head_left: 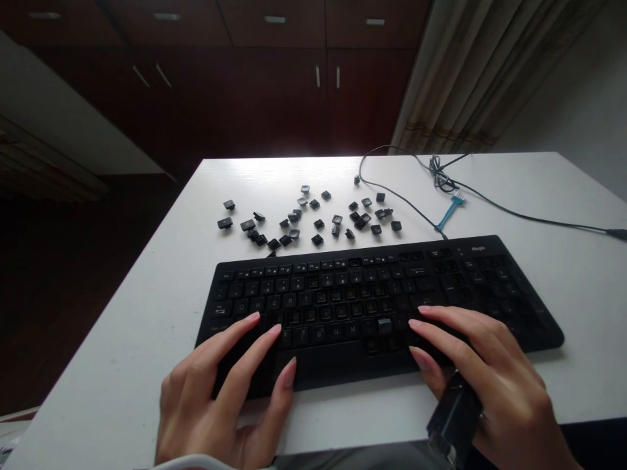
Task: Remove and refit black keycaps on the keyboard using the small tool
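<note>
keyboard point(382, 294): long axis 9-to-3 on the table point(147, 313), near edge under both hands. left hand point(220, 398) flat, fingers spread on its 7 o'clock end, holding nothing. right hand point(490, 378) on the 4 o'clock part, a black object point(453, 418) tucked under its palm. loose keycaps point(313, 219) at 12, beyond reach of either

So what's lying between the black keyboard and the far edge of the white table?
In the head view, loose black keycaps lie scattered there, with a small blue brush and a black cable to their right.
</note>
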The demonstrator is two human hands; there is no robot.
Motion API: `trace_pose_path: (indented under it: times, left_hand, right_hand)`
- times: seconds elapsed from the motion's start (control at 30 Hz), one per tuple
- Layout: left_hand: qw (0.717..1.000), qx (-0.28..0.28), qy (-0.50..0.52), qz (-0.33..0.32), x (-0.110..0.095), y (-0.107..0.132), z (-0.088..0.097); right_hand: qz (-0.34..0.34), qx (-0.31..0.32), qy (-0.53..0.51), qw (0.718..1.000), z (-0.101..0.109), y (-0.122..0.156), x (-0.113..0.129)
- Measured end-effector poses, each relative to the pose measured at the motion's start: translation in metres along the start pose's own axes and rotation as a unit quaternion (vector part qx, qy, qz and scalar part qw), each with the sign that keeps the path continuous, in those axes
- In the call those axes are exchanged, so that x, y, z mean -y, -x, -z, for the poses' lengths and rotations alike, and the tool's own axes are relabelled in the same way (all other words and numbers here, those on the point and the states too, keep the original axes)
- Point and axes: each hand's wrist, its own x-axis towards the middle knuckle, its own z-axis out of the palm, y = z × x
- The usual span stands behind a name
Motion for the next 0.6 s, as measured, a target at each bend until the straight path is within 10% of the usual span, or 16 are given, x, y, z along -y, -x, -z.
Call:
trace_pose_path:
  times: [0.23,0.6]
  left_hand:
    - [1.000,-0.007,0.008,-0.017,0.008,-0.001,0.007]
    - [0.924,0.192,0.091,-0.318,-0.013,-0.068,0.002]
  right_hand:
    - [0.020,0.008,-0.016,1.000,0.001,0.003,-0.001]
    - [0.019,-0.026,-0.075,0.997,0.002,0.004,-0.003]
